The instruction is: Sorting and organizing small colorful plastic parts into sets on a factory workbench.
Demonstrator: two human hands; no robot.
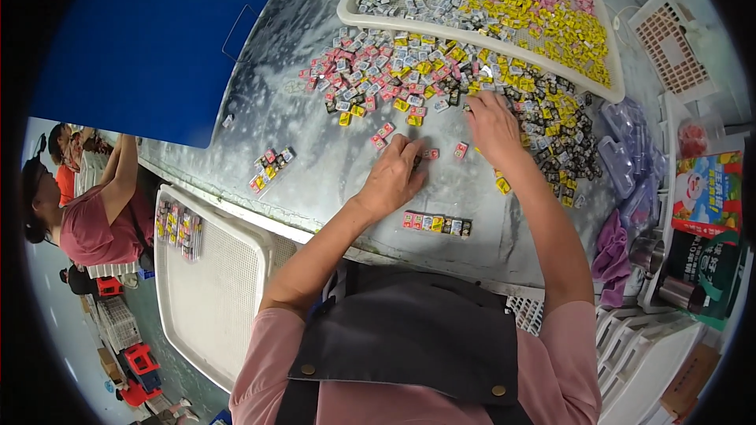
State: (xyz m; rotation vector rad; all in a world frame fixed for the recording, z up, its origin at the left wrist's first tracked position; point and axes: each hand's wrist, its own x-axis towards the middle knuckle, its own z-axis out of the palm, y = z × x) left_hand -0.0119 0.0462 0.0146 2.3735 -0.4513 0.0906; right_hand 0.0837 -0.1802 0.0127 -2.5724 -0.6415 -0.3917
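On the grey tabletop [323, 181], my left hand [391, 177] curls down over small box-shaped pieces, its fingertips beside a pink one [431, 154]. What sits under those fingers is partly hidden. Further right, my right hand [494, 127] reaches to the edge of a loose pile [425, 63] of pink, yellow, white and black pieces, fingers bent together; I cannot make out what they pinch. Between the hands lies a single pink piece [461, 149], and a pink pair [383, 135] lies left of them. A clear strip pack [437, 223] filled with a row of pieces lies nearest me.
A large white tray [480, 34] heaped with colour-sorted pieces stands at the back. Another filled pack [270, 171] is at left. Below the table edge, a white tray [213, 291] holds several packs. Clear plastic cases [622, 153] lie right; a blue panel [150, 39] and another person [94, 212] are left.
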